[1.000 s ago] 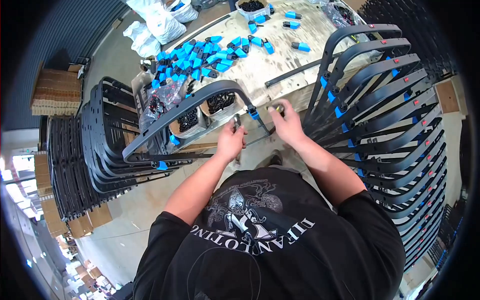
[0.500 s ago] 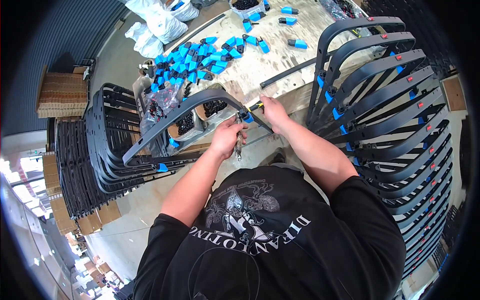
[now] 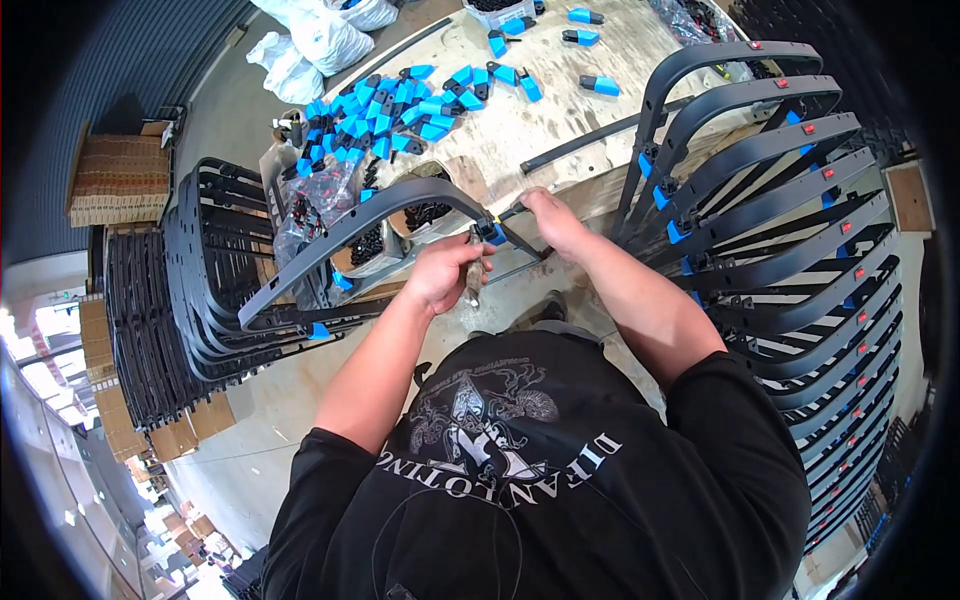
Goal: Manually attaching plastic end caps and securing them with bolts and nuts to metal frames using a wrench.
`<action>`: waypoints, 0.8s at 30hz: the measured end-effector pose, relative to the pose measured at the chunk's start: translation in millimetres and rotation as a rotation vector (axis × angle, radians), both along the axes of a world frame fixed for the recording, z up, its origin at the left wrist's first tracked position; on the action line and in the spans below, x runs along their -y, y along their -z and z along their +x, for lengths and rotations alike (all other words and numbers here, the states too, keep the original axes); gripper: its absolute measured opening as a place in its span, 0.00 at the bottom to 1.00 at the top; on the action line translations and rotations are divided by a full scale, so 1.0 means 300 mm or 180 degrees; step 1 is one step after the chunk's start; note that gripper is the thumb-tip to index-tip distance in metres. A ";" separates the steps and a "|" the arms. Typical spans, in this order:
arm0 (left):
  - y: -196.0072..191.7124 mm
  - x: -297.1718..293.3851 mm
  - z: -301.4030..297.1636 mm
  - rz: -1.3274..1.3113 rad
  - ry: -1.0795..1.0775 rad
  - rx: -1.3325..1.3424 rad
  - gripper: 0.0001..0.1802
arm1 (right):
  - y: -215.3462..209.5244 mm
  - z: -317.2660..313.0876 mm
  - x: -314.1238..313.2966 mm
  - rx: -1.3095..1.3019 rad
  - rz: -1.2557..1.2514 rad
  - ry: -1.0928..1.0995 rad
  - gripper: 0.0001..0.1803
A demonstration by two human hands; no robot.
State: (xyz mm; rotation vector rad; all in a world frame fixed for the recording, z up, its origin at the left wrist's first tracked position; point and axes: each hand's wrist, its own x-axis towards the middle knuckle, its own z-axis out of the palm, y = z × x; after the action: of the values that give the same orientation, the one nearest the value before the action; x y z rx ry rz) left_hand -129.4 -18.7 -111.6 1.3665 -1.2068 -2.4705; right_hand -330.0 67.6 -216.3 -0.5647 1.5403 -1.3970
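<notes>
In front of me a black curved tubular frame (image 3: 370, 210) rests at the table's near edge, with a blue-and-black bracket (image 3: 495, 234) at its right end. My left hand (image 3: 438, 275) is closed around a worn, slim metal tool (image 3: 473, 284) that points down toward me beside the bracket; its exact kind is unclear. To the right, my right hand (image 3: 553, 222) pinches a thin dark tool (image 3: 512, 211) with a bit of yellow on it, its tip reaching the frame by the bracket. The fingers partly cover both tools.
Blue-and-black brackets (image 3: 385, 112) are heaped on the worn wooden table (image 3: 560, 125). Small black parts fill boxes (image 3: 425, 215) behind the frame. Black frames (image 3: 780, 200) stand in a row at right, more (image 3: 205, 290) at left. Cardboard (image 3: 120, 175) and white sacks (image 3: 330, 45) lie beyond.
My left hand has shifted slightly left and down with the metal tool. Less yellow shows on the tool in my right hand, which stays by the bracket.
</notes>
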 end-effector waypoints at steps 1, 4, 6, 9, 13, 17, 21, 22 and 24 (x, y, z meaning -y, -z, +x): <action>0.014 -0.017 0.008 -0.0138 0.0076 -0.0055 0.17 | -0.014 -0.010 -0.002 0.0001 0.0005 -0.0003 0.28; 0.058 -0.083 0.017 -0.0784 0.0374 -0.0013 0.20 | -0.113 -0.051 -0.003 -0.0079 0.0801 -0.0759 0.29; 0.166 -0.101 0.033 -0.1637 0.0488 0.0092 0.18 | -0.194 -0.030 0.025 0.0596 0.1365 -0.0728 0.29; 0.201 -0.088 -0.027 -0.2716 0.1547 0.1622 0.20 | -0.224 -0.043 0.051 0.0377 0.1627 -0.0862 0.29; 0.201 -0.060 -0.066 -0.3086 0.2094 0.2194 0.20 | -0.236 -0.026 0.053 0.0482 0.1665 -0.0665 0.29; 0.106 0.028 -0.026 0.0306 0.1042 0.0251 0.17 | -0.042 -0.049 0.040 0.0106 0.1358 -0.0759 0.29; 0.071 -0.032 -0.021 0.0810 -0.0261 -0.0602 0.12 | -0.075 0.016 0.013 -0.0491 0.0291 0.0083 0.30; 0.150 -0.032 0.014 0.0154 0.0449 -0.0403 0.11 | -0.154 0.024 0.035 -0.0323 0.0961 -0.0318 0.31; 0.132 -0.065 -0.007 -0.1458 0.1252 0.0488 0.10 | -0.206 0.027 0.031 -0.0128 0.1694 -0.0547 0.36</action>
State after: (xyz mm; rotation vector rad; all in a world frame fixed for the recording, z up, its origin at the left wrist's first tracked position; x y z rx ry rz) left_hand -131.6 0.9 -151.1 1.2993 -2.0913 -2.1120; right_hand -321.9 58.3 -154.5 -0.3834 1.7617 -0.8010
